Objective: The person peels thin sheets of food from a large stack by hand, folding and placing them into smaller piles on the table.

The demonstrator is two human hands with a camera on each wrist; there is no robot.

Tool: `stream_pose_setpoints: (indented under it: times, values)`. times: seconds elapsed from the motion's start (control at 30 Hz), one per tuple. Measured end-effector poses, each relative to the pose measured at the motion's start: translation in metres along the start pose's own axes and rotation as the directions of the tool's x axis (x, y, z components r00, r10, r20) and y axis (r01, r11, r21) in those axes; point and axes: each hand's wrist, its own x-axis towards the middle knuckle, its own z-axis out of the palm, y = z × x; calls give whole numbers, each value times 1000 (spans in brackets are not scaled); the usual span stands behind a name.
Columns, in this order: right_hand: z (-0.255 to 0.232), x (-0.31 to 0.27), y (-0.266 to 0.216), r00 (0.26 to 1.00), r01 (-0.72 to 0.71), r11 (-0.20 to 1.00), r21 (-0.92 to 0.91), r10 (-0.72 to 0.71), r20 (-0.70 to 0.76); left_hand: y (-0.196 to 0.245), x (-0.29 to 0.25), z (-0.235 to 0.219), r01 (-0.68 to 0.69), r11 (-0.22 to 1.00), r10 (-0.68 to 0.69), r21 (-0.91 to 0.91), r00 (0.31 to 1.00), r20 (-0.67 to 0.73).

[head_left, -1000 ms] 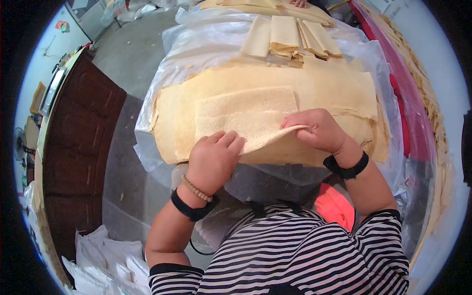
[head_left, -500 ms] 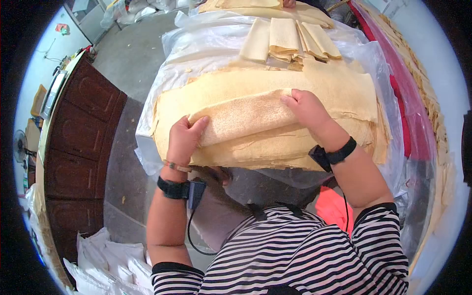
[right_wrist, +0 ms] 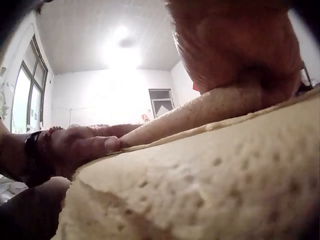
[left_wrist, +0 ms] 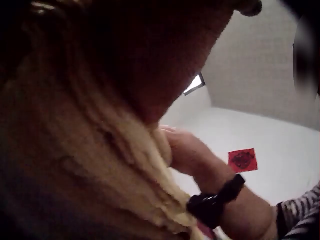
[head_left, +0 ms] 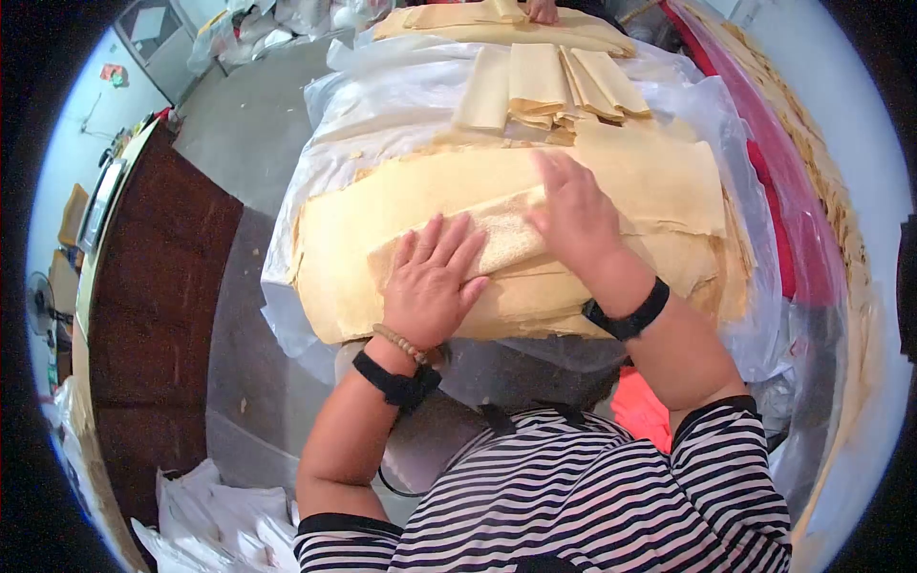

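Observation:
In the head view a folded pale-yellow sheet (head_left: 511, 232) lies slantwise on a stack of broad yellow sheets (head_left: 330, 239). The left hand (head_left: 432, 286) rests flat on its left part, fingers spread and straight. Over its right end is the right hand (head_left: 578, 212), fingers extended and slightly blurred. The right wrist view shows the folded sheet as a thick roll-like layer (right_wrist: 200, 109) under the right hand (right_wrist: 240, 50), with the left hand (right_wrist: 85, 145) at its far end. In the left wrist view, the left hand (left_wrist: 150, 55) is dark above the layered sheet edges (left_wrist: 115, 165).
Several folded sheets (head_left: 535, 86) lie behind the stack on white plastic (head_left: 382, 95). Another person's hand (head_left: 543, 11) touches sheets at the far end. A dark wooden cabinet (head_left: 153, 306) stands left, white sacks (head_left: 224, 516) lower left, pink plastic (head_left: 793, 210) right.
The sheet, earlier lifted at its near edge and held by both hands, now lies folded in a narrower strip. Both hands have let go of its edge and flattened over it.

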Motion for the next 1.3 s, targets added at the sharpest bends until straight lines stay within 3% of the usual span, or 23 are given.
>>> stream_pose_setpoints:
  times: [0.03, 0.1, 0.2, 0.23, 0.33, 0.37, 0.47, 0.5, 0.6, 0.7, 0.77, 0.83, 0.87, 0.93, 1.0, 1.03, 1.07, 1.13, 1.17, 1.23, 1.3]
  values:
    - [-2, -7, -3, 984, 145, 989, 6, -145, 105, 1, 0, -1, -5, 1000, 5, 8, 1000, 15]
    - [-4, -19, -7, 857, 425, 903, 64, -424, 294, -1, 2, -5, -12, 999, 11, 34, 999, 37]
    - [-5, -28, -2, 878, 294, 941, 167, -335, 342, -9, 5, -10, -17, 1000, 18, -3, 990, 139]
    - [-3, -28, 1, 891, 287, 949, 133, -315, 328, -9, 7, -18, -46, 999, 45, 6, 992, 118]
    - [-9, -29, 21, 877, 263, 948, 178, -312, 367, -10, 13, -37, -63, 998, 61, 0, 971, 232]
    - [-15, -29, 27, 885, 217, 957, 194, -277, 374, -10, 14, -39, -123, 992, 116, 35, 980, 162]
    - [-39, -41, 40, 905, 110, 962, 251, -201, 376, -4, 25, -47, -174, 983, 158, 51, 960, 233]
    - [-47, -48, 47, 916, 91, 960, 265, -185, 356, -4, 24, -41, -208, 974, 187, 95, 964, 189]
    - [-72, -80, 62, 933, 38, 964, 265, -129, 335, 3, 30, -38, -202, 953, 171, 227, 974, 150]
    - [-113, -98, 56, 947, 66, 940, 335, -165, 275, 15, 52, -53, 38, 954, -106, 296, 970, 217]
    - [-122, -112, 55, 932, 89, 858, 505, -251, 261, 6, 77, -61, 63, 950, -63, 306, 998, -9]
    - [-120, -130, 59, 892, 76, 677, 732, -374, 253, 0, 114, -67, 139, 918, -83, 372, 983, -163]
    - [-119, -141, 60, 819, -67, 600, 797, -423, 388, 0, 139, -69, 195, 883, -115, 427, 972, -205]
    - [-116, -162, 65, 604, -370, 456, 809, -544, 583, -15, 192, -62, 221, 854, -129, 471, 967, -221]
    - [-108, -179, 72, 631, -390, 445, 806, -509, 586, -30, 255, -45, 267, 810, -150, 522, 955, -256]
    - [-105, -184, 76, 642, -401, 441, 803, -490, 590, -35, 289, -31, 315, 797, -227, 515, 947, -228]
    - [-105, -187, 79, 603, -438, 498, 748, -455, 655, -42, 316, -15, 364, 780, -306, 509, 931, -197]
    - [-107, -192, 85, 504, -504, 603, 619, -376, 777, -62, 346, 27, 286, 837, -314, 465, 949, -20]
    - [-104, -201, 88, 473, -532, 617, 579, -351, 808, -47, 352, 33, 372, 852, -431, 369, 898, 90]
    - [-90, -220, 92, 409, -580, 636, 509, -313, 857, -27, 342, 56, 295, 927, -325, 230, 940, 102]
    - [-83, -223, 93, 282, -607, 690, 396, -278, 918, 20, 299, 51, 175, 984, -174, -7, 981, 87]
